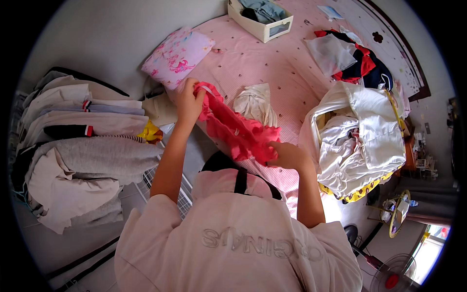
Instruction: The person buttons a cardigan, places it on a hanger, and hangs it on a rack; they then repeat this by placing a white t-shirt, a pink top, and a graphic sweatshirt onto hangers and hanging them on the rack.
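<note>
A red ruffled garment [237, 127] is stretched between my two hands, above the edge of the bed. My left hand [190, 98] grips its upper left end, where a pale strip shows. At the lower right end, my right hand [286, 155] holds the ruffled fabric. Just behind the garment, a crumpled cream cloth [256, 102] lies on the pink dotted bedsheet [284, 69]. To the right stands a large open white fabric bag [381, 135] with crumpled white cloth inside.
A pink patterned pillow [178, 56] lies at the bed's back left. A cream bin [268, 31] holds folded clothes. Red and navy clothing [368, 64] is piled at the back right. Clothes [98, 157] hang at the left, by a white wire rack [184, 189]. A fan [392, 279] stands lower right.
</note>
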Demonstrator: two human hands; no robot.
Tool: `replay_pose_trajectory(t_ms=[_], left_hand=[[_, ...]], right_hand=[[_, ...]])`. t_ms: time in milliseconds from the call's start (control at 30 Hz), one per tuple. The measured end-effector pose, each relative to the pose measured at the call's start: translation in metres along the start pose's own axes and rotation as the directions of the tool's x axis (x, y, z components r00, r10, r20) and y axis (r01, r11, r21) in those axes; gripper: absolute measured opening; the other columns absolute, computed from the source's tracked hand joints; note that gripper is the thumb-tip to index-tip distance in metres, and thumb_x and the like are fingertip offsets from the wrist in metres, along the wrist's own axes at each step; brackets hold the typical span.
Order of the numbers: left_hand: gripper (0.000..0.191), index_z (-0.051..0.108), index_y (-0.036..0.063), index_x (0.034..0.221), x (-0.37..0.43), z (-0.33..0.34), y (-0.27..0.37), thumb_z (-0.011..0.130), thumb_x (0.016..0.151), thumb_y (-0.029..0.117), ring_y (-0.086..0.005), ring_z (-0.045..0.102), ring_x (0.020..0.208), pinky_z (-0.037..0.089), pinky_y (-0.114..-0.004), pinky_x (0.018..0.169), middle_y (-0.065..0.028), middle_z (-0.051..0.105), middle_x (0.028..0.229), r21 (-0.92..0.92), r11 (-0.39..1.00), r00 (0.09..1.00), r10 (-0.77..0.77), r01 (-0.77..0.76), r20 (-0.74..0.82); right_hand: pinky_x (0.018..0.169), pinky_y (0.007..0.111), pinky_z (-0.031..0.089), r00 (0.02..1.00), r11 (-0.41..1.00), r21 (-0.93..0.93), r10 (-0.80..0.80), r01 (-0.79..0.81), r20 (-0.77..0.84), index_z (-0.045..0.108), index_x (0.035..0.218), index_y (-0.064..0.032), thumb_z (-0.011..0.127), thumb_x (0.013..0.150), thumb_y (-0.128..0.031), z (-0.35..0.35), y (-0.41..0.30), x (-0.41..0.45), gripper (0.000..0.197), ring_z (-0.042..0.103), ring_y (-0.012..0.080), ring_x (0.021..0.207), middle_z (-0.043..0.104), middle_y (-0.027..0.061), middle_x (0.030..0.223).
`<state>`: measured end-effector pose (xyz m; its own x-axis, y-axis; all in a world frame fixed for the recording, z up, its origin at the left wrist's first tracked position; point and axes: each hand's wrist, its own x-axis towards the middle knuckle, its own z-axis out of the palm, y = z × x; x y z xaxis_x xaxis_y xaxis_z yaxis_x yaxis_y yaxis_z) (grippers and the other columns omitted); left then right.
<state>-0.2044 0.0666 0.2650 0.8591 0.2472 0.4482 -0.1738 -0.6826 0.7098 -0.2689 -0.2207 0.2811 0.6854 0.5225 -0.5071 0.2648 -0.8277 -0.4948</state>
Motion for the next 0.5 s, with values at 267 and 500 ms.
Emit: replay_pose_trajectory(t_ms=[267,500], left_hand=[[0.022,0.047,0.0002,0.082,-0.008,0.011,0.077,0.056,0.062,-0.004,-0.0165,0.054,0.066,0.042,-0.025,0.059,-0.0090,0.052,0.070,-0.394,0.918,0.867,0.229,-0.042,0.443],[0.036,0.039,0.0038,0.100,-0.033,0.030,0.054,0.047,0.069,-0.012,-0.0131,0.049,0.091,0.039,-0.025,0.079,-0.0066,0.047,0.098,-0.689,0.631,0.772,0.216,0.356,0.597]], right_hand=[[0.067,0.031,0.043,0.683,0.854,0.111,-0.320,0.507,-0.657,0.038,0.113,-0.0028,0.061,0.062,-0.011,-0.063,-0.060,0.031,0.057,0.054,0.0234,0.079,0.049,0.0152,0.100],[0.062,0.032,0.042,0.849,0.863,0.237,-0.326,0.447,-0.415,0.046,0.100,-0.0032,0.056,0.062,-0.012,-0.064,-0.045,0.050,0.040,0.053,0.0264,0.069,0.055,0.0150,0.074]])
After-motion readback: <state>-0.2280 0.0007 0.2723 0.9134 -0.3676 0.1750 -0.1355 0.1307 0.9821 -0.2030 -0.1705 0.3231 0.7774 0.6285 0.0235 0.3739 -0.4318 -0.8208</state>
